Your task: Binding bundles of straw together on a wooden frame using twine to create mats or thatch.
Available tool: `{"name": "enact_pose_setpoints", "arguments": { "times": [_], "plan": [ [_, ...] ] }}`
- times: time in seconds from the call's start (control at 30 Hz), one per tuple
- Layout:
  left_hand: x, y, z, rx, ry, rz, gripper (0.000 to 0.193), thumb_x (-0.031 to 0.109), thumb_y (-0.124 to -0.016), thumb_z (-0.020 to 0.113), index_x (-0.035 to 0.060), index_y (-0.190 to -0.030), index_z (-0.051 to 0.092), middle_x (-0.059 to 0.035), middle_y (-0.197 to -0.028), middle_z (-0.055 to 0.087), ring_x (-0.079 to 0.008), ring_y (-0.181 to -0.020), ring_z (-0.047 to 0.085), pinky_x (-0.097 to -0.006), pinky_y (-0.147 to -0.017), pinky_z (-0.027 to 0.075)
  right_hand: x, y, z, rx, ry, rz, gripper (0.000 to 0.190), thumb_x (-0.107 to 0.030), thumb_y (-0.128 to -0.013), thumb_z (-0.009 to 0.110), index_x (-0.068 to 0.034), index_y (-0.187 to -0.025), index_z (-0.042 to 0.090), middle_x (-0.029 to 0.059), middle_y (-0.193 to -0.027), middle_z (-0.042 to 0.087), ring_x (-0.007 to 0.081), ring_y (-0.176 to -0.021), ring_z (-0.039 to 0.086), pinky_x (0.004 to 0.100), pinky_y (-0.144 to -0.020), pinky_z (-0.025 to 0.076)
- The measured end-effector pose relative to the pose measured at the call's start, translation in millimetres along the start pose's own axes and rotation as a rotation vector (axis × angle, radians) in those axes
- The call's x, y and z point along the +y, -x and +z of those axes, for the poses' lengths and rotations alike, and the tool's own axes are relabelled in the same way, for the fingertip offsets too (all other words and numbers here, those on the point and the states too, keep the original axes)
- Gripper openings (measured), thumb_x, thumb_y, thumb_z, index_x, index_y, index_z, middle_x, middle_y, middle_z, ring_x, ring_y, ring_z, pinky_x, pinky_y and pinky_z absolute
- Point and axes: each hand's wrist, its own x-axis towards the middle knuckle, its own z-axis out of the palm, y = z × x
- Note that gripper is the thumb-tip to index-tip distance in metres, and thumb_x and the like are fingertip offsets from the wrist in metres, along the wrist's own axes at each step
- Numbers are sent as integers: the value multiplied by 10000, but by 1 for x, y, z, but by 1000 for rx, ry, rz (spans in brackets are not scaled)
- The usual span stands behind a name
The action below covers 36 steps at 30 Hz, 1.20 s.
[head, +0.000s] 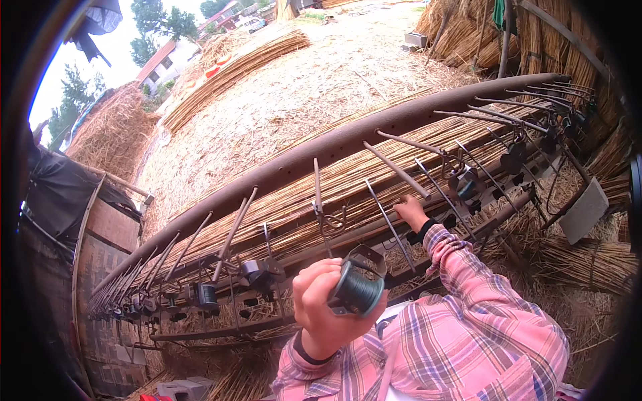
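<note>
Wrapped around a spool of dark green cord or wire (358, 288) in a metal holder, my left hand (321, 301) is held up near my chest. My right hand (412, 211) reaches forward to the layer of long reed stalks (301, 193) on a metal frame; whether its fingers pinch anything is not clear. A metal rod (398, 170) ends just above that hand. The long brown metal pipe (321, 155) with rods fixed along it runs across the frame. Another spool (206, 295) hangs farther left, and one more spool (466, 184) hangs to the right of my right hand.
Several more spools and hooks hang along the frame on both sides. A flat pale slab (584, 210) is at its right end. Reed bundles (592, 263) lie at the right, and a dark-sheeted board wall (108, 240) stands at the left. Loose straw (301, 100) covers the ground beyond.
</note>
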Motion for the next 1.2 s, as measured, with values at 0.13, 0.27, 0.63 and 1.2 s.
{"name": "enact_pose_setpoints", "arguments": {
  "times": [0.13, 0.27, 0.63, 1.2],
  "plan": [
    [-24, 34, -4, -7, 640, -803, 730, 438, -651, 757, 24, -1088, 344, -81, -923, 488, -155, -827, 555, -262, -694, 464, -14, 50, 7, -357, 113, 79, 273, -222, -742, 624, 40, -820, 626, 52, -606, 564, 133, -470, 535, 266, -425, 459],
    [-51, 51, 10, 24, 1258, -1004, 617, 349, -743, 699, -2, -1146, 391, -101, -1003, 542, -227, -904, 586, -340, -799, 488, 1, 112, -15, -585, 107, 53, 295, -284, -747, 661, 11, -759, 665, 39, -620, 601, 102, -554, 547, 264, -562, 471],
    [-41, 63, 94, -596, 389, -869, 404, 74, -835, 554, -29, -1195, 402, -120, -1163, 457, -207, -1074, 455, -299, -919, 358, -47, 217, -97, -790, -1235, 156, 336, -297, -893, 440, 11, -836, 562, 101, -726, 601, 209, -672, 607, 315, -638, 501],
    [-46, 110, 144, -666, -397, -755, 432, 220, -681, 668, 40, -1062, 568, -175, -1201, 444, -329, -1032, 512, -370, -818, 458, -83, 150, -166, -1202, -817, 455, 381, -311, -919, 408, 34, -904, 569, 112, -794, 609, 224, -736, 623, 319, -708, 510]
  ]
}}
